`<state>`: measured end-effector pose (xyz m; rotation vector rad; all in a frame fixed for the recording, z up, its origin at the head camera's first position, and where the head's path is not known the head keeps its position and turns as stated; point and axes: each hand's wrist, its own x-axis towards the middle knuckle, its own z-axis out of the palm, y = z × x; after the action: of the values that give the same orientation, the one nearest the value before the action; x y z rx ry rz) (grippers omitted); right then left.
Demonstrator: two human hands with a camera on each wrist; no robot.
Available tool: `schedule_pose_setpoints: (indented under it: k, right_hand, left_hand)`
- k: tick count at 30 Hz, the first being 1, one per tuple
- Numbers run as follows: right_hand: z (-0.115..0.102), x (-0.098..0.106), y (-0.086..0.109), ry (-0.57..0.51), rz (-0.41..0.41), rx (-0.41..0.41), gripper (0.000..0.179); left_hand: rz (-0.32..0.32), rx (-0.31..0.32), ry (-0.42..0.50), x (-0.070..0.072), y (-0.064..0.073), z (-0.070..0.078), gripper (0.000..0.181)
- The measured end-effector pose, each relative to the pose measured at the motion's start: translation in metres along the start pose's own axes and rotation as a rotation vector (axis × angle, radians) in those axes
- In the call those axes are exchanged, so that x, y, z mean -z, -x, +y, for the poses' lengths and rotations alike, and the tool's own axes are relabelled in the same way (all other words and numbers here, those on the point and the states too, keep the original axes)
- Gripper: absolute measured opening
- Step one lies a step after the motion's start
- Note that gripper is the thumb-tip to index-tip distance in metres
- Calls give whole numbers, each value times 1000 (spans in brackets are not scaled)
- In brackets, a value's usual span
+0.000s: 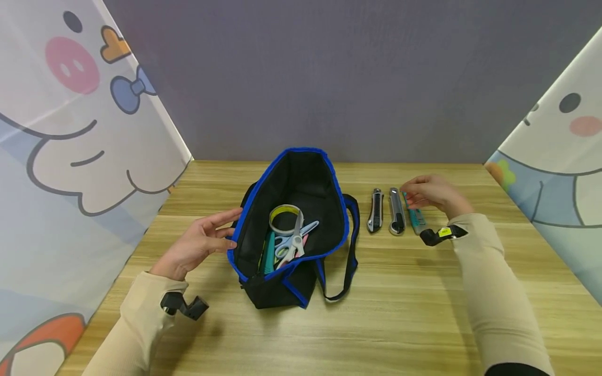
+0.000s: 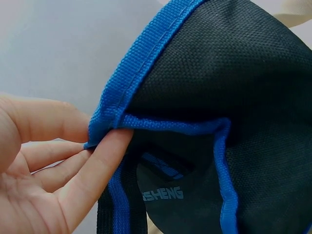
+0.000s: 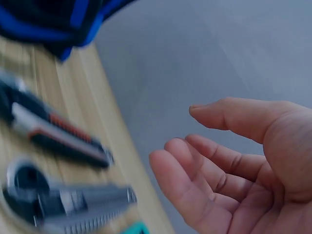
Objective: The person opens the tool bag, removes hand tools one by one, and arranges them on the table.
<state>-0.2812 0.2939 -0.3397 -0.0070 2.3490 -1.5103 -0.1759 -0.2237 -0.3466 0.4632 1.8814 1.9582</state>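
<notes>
A black tool bag with blue trim (image 1: 291, 156) stands wide-mouthed on the table. My left hand (image 1: 202, 243) pinches its left rim between thumb and fingers, and the left wrist view shows the fingers (image 2: 105, 156) on the blue edging. Inside the bag lie a roll of tape (image 1: 271, 216), scissors with white handles (image 1: 296, 243), scissors with blue handles (image 1: 282, 248) and a teal item (image 1: 269, 253). My right hand (image 1: 435, 193) hovers by the upper end of a teal utility knife (image 1: 417, 219), fingers loosely bent and nothing between them in the right wrist view.
Left of the teal knife lie a silver utility knife (image 1: 397, 211) and a black-and-grey utility knife (image 1: 375, 211), side by side. The bag's strap (image 1: 350, 271) loops onto the wooden table (image 1: 376, 324). A grey wall (image 1: 357, 78) rises behind the table.
</notes>
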Motion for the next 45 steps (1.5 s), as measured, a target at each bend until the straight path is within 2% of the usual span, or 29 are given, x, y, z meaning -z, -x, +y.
schedule_pose_setpoints:
  k: [9, 17, 29, 39, 45]
  right_hand:
    - [-35, -35, -10, -18, -44, 70, 45]
    - [-60, -68, -21, -105, -77, 111, 36]
    - [-103, -120, -36, -175, -188, 197, 34]
    - [-117, -161, -52, -234, -249, 194, 32]
    - [-109, -181, -67, -258, -267, 158, 35]
  left_hand:
    - [7, 8, -13, -1, 0, 2, 73]
    - [16, 19, -18, -3, 0, 2, 73]
    - [23, 19, -22, -4, 0, 2, 73]
    - [17, 15, -22, -4, -1, 2, 73]
    - [12, 15, -25, -4, -2, 1, 73]
